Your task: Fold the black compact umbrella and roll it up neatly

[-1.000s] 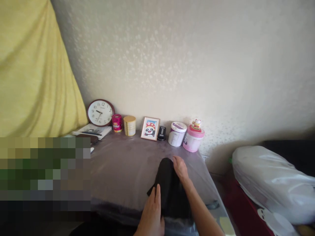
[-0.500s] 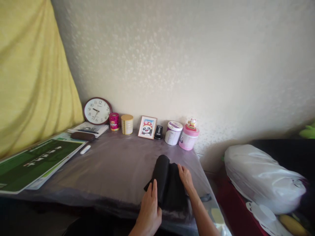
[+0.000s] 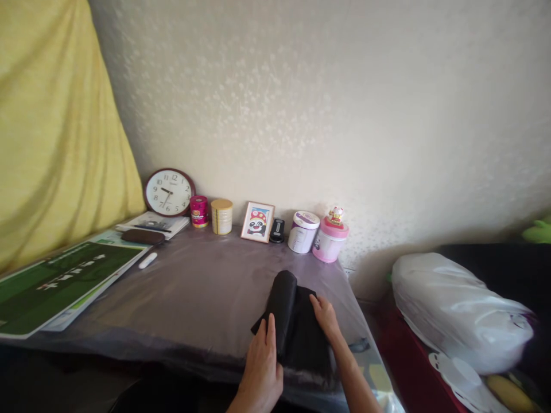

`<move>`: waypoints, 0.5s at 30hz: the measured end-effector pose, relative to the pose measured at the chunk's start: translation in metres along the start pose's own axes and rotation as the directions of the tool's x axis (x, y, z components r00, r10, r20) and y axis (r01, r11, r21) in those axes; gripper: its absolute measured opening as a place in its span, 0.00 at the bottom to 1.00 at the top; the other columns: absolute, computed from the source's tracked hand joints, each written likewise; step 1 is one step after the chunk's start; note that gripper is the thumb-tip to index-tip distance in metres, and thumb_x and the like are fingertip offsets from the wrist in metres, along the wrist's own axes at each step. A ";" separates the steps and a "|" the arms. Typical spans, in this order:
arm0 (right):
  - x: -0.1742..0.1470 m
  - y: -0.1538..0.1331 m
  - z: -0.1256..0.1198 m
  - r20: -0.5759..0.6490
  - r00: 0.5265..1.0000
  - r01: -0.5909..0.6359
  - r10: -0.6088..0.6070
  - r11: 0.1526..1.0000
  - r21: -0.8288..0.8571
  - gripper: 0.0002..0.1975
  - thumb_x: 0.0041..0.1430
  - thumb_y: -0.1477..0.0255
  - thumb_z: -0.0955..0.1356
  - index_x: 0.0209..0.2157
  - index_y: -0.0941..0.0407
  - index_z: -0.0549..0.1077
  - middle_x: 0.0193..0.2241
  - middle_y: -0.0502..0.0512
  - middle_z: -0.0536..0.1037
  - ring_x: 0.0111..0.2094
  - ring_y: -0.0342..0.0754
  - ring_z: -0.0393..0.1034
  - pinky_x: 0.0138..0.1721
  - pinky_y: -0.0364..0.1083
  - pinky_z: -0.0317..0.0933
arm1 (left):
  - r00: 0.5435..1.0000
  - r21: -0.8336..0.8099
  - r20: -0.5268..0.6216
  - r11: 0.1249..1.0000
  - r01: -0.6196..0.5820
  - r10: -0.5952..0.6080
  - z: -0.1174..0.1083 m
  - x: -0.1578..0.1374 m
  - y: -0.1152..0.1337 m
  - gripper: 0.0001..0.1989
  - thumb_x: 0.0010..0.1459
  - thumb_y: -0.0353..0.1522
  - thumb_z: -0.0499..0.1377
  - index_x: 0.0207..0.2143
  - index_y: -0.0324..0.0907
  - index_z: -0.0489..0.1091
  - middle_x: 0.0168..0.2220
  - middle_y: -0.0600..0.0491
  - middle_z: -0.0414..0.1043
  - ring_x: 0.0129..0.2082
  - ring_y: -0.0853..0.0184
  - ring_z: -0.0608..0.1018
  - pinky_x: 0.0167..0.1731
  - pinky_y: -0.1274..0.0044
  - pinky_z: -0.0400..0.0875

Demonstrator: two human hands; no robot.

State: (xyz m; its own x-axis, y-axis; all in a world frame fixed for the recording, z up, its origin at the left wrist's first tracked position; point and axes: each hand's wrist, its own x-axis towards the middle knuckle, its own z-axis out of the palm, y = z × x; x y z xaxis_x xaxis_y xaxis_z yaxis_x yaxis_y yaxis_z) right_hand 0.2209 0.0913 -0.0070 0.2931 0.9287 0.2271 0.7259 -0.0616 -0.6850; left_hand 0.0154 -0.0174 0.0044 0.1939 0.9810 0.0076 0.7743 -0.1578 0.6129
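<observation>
A black roll (image 3: 282, 307), which looks like a roll of bin bags, lies at the right front of the table. A loose black sheet (image 3: 306, 338) comes off its right side, and a small flap sticks out at its left. My left hand (image 3: 262, 361) grips the near end of the roll, index and middle fingers along its left side, thumb hidden beneath. With fingers closed, my right hand (image 3: 326, 316) pinches the far right edge of the loose sheet. The underside of the roll is hidden.
Along the wall stand a clock (image 3: 170, 192), a pink tin (image 3: 198, 211), a yellow-lidded can (image 3: 222, 218), a framed panda picture (image 3: 257, 222) and two tubs (image 3: 303, 232). A green board (image 3: 69, 278) lies left. Beyond the table's right edge sits a white bag (image 3: 460, 310).
My right hand has shifted slightly down and right, drawing the loose sheet a bit wider. My left hand and the roll stay almost where they were.
</observation>
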 end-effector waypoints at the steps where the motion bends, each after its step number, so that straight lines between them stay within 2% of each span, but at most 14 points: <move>1: 0.000 -0.001 -0.001 0.011 1.000 0.001 -0.001 0.999 0.053 0.18 0.51 0.57 0.60 0.14 0.52 0.61 0.15 0.48 0.67 0.21 0.48 0.64 0.25 0.45 0.55 | 1.000 0.007 0.003 1.000 -0.001 0.001 0.000 0.000 0.000 0.44 0.43 0.19 0.48 0.62 0.34 0.31 0.63 0.40 0.43 0.61 0.60 0.54 0.58 0.71 0.50; 4: -0.001 -0.010 -0.004 0.012 1.000 0.004 -0.007 0.983 0.185 0.20 0.50 0.55 0.60 0.14 0.53 0.62 0.13 0.46 0.64 0.20 0.46 0.60 0.23 0.44 0.54 | 1.000 0.025 0.018 1.000 0.001 -0.001 0.000 -0.001 0.000 0.44 0.43 0.19 0.49 0.62 0.33 0.31 0.64 0.39 0.42 0.62 0.60 0.53 0.58 0.72 0.50; 8: 0.003 -0.036 -0.003 -0.022 0.999 0.053 -0.049 0.971 0.234 0.20 0.51 0.55 0.59 0.17 0.55 0.67 0.16 0.48 0.69 0.22 0.45 0.63 0.25 0.43 0.56 | 1.000 0.024 0.023 1.000 0.003 -0.003 0.001 0.000 0.001 0.44 0.43 0.18 0.49 0.62 0.32 0.31 0.64 0.39 0.41 0.62 0.60 0.52 0.59 0.72 0.49; 10: 0.007 -0.050 0.001 -0.038 0.997 0.074 -0.067 0.969 0.234 0.20 0.51 0.56 0.60 0.21 0.56 0.70 0.19 0.51 0.73 0.25 0.47 0.67 0.28 0.44 0.59 | 0.999 0.029 0.033 1.000 0.009 -0.010 0.000 0.000 0.002 0.44 0.43 0.18 0.49 0.62 0.32 0.31 0.64 0.39 0.41 0.62 0.60 0.52 0.59 0.72 0.49; 13: 0.011 -0.068 0.013 -0.066 0.997 0.044 -0.029 0.970 0.237 0.18 0.50 0.59 0.62 0.29 0.59 0.73 0.25 0.55 0.77 0.30 0.50 0.71 0.32 0.44 0.62 | 0.998 0.053 0.056 0.998 0.031 -0.034 -0.001 0.001 0.002 0.45 0.42 0.18 0.50 0.62 0.32 0.32 0.64 0.39 0.41 0.62 0.59 0.52 0.58 0.72 0.49; 15: 0.010 -0.078 0.021 -0.026 1.000 -0.008 0.014 0.970 0.243 0.18 0.51 0.60 0.62 0.35 0.60 0.72 0.22 0.54 0.76 0.26 0.49 0.72 0.28 0.44 0.63 | 0.998 0.060 0.056 0.998 0.026 -0.030 -0.001 0.002 0.001 0.45 0.42 0.19 0.50 0.62 0.32 0.34 0.64 0.39 0.41 0.62 0.59 0.53 0.58 0.73 0.49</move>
State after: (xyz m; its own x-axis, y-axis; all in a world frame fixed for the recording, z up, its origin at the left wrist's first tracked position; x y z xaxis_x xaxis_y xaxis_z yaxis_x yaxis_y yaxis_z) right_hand 0.1545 0.1135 0.0339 0.3195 0.9179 0.2351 0.5504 0.0222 -0.8346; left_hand 0.0160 -0.0154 0.0055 0.2044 0.9773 -0.0550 0.8138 -0.1385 0.5644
